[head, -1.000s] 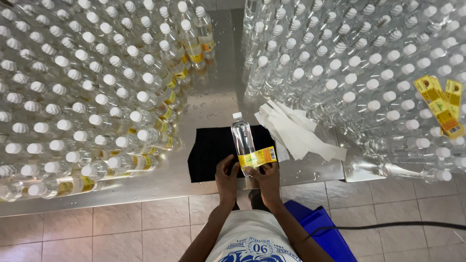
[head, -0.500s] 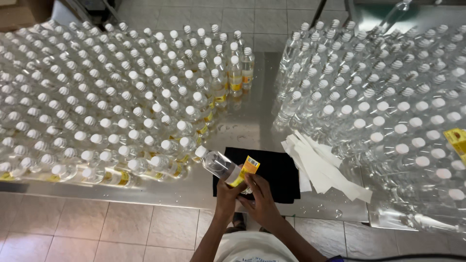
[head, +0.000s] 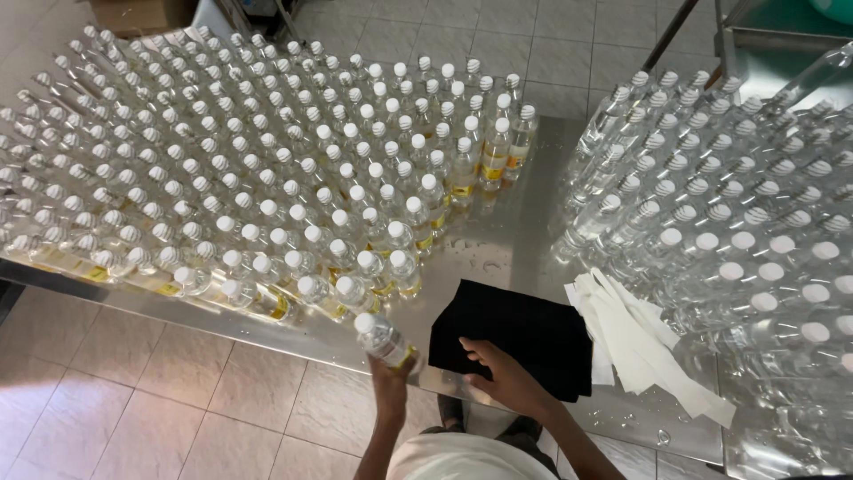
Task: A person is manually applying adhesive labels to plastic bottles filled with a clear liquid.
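Observation:
My left hand [head: 391,380] grips a clear plastic bottle [head: 383,339] with a white cap and a yellow label, tilted to the left just past the near edge of the steel table [head: 511,244]. It hangs next to the front row of labelled bottles [head: 267,222]. My right hand [head: 502,373] rests with fingers spread on the near edge of a black cloth [head: 520,333] lying on the table; it holds nothing.
Several white paper strips [head: 640,342] lie right of the cloth. A dense block of unlabelled capped bottles [head: 737,231] fills the right side. Tiled floor [head: 178,400] lies below the table edge. Water drops dot the steel between the two bottle groups.
My right hand has let go of the bottle and come down on the black cloth. My left hand has carried the bottle leftward, toward the labelled group. The view has shifted left.

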